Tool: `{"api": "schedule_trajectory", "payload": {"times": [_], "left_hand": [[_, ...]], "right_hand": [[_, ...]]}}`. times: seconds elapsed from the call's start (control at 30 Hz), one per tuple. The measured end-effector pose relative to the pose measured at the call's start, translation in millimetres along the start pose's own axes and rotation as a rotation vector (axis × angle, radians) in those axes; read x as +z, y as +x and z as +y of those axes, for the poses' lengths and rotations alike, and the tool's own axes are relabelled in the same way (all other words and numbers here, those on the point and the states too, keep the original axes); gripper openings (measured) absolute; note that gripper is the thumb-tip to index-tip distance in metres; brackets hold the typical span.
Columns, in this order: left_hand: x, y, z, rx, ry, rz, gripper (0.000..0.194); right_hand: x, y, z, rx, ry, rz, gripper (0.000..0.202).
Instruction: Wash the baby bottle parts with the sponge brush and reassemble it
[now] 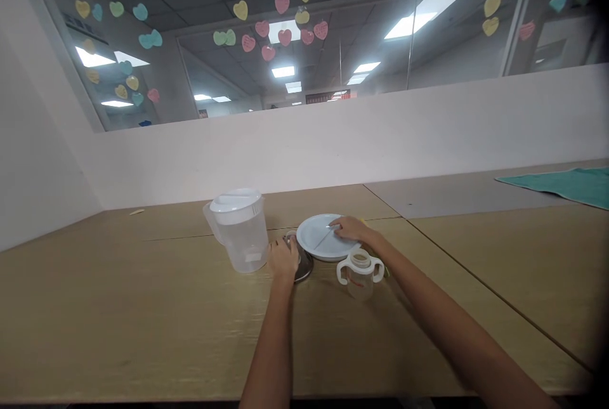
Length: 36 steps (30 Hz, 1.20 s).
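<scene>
My left hand (284,259) is closed at the left edge of a dark, shiny, round lid-like thing (305,268), which it partly hides. A small clear round part (291,234) shows by my fingertips. My right hand (353,229) reaches over the far right rim of a pale divided plate (314,246), fingers together on its inner surface. Just left of my left hand stands a clear plastic pitcher (247,241) with a white lid and a side handle. Below my right wrist, a clear baby cup (360,274) with two white handles stands upright, uncapped.
All this stands on a wooden table (157,320) with seams, against a white wall (304,149). A teal cloth (571,182) lies at the far right. A small flat pale piece (137,212) lies at the back left. Bits of yellow show behind my right hand.
</scene>
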<state>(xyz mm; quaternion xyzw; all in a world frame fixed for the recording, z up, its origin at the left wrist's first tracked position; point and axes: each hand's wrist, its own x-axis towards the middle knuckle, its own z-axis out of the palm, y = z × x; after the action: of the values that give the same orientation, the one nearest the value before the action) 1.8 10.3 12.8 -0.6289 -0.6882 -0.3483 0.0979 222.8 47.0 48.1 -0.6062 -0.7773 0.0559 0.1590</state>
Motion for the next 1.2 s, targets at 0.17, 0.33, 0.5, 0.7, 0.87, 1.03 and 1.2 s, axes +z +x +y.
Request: {"api": "schedule_trajectory", "payload": {"times": [0.17, 0.33, 0.5, 0.7, 0.87, 1.03, 1.2], "left_hand": [[4.7, -2, -4, 0.026, 0.088, -0.140, 0.046], [-0.8, -1, 2, 0.017, 0.121, -0.180, 0.048], [-21.0, 5, 5, -0.017, 0.083, -0.082, 0.039], [-34.7, 8, 16, 0.045, -0.509, 0.168, 0.020], [-21.2, 0, 38, 0.023, -1.052, 0.163, 0.014], [-10.8, -12, 50, 0.060, -1.069, 0.068, 0.011], [-8.9, -18, 50, 0.100, -0.965, 0.081, 0.024]], "right_hand": [[10, 2, 3, -0.069, 0.041, -0.079, 0.032], [11, 6, 8, -0.055, 0.096, -0.039, 0.030], [-7, 5, 9, -0.020, 0.158, 0.060, 0.030], [-44, -4, -1, -0.064, 0.227, 0.213, 0.028], [-74, -24, -24, -0.161, 0.359, 0.409, 0.022], [-90, -49, -54, -0.303, 0.531, 0.487, 0.010], [-89, -65, -82, -0.383, 0.715, 0.486, 0.011]]}}
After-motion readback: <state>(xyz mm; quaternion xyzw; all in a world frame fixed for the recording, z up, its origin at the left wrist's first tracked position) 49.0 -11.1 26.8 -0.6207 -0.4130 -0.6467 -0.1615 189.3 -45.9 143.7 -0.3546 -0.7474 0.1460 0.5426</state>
